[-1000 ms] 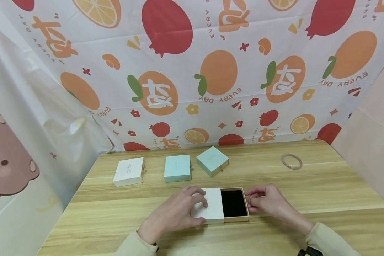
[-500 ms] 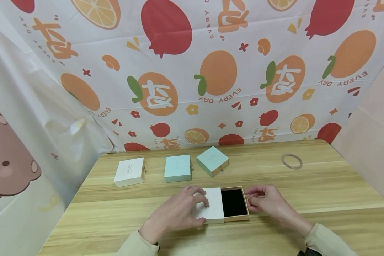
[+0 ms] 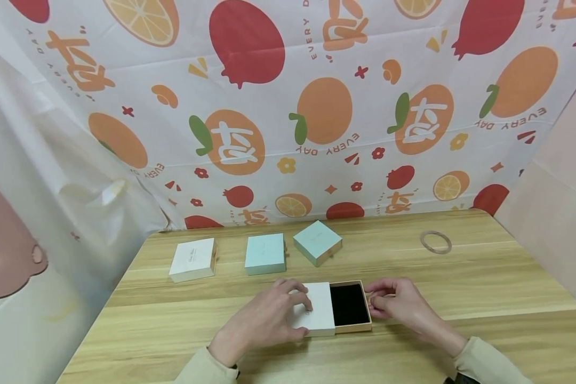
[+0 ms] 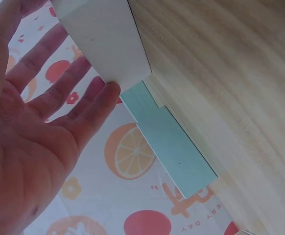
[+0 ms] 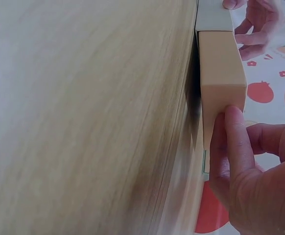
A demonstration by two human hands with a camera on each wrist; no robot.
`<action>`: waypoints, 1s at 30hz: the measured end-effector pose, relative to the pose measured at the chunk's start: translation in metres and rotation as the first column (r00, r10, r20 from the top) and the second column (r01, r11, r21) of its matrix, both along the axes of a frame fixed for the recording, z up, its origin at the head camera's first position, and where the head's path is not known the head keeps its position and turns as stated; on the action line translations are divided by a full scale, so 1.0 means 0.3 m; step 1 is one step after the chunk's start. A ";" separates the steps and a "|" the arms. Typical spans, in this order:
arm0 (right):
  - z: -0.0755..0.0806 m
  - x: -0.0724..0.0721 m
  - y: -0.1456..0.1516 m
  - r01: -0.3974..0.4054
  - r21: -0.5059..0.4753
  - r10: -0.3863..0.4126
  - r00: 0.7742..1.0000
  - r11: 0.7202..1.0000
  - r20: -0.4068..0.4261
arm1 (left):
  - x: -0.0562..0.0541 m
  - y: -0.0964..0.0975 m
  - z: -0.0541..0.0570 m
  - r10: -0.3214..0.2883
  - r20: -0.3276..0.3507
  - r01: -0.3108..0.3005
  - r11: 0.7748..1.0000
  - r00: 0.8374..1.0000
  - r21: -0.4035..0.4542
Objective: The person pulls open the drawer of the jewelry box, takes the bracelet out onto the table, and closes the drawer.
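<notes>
A white drawer-style gift box (image 3: 319,309) lies on the table with its drawer (image 3: 352,305) slid partly out to the right. Black lining covers the drawer's inside, and its outer walls are tan, as the drawer wall (image 5: 222,58) in the right wrist view shows. My left hand (image 3: 266,318) grips the white sleeve, fingers over its top and thumb at its near edge. At the drawer's right end my right hand (image 3: 403,304) pinches with thumb and fingers; the exact part between the fingertips is mostly hidden.
Behind stand a closed white box (image 3: 193,260), a mint box (image 3: 265,254) and a second, turned mint box (image 3: 318,242). A greyish bangle-like ring (image 3: 436,242) lies at the back right of the wooden table (image 3: 485,277). A fruit-print curtain (image 3: 278,106) hangs behind.
</notes>
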State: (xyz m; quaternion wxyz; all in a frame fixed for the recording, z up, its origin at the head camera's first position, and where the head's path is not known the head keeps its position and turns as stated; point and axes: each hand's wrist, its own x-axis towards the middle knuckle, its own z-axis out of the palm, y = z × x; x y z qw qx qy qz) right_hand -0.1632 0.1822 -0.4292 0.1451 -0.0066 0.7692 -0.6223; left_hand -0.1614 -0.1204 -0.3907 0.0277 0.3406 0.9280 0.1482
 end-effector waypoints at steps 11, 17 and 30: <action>0.008 0.006 -0.008 0.015 -0.003 -0.015 1.000 1.000 0.013 | -0.001 0.004 0.006 0.005 -0.008 -0.005 1.000 1.000 -0.014; 0.009 0.006 -0.009 0.025 -0.004 -0.025 1.000 1.000 0.013 | -0.001 0.005 0.005 0.006 -0.010 -0.006 1.000 1.000 -0.013; 0.012 0.011 -0.023 0.024 -0.014 -0.024 1.000 1.000 0.003 | 0.001 0.006 0.000 0.000 -0.032 -0.001 1.000 0.999 -0.009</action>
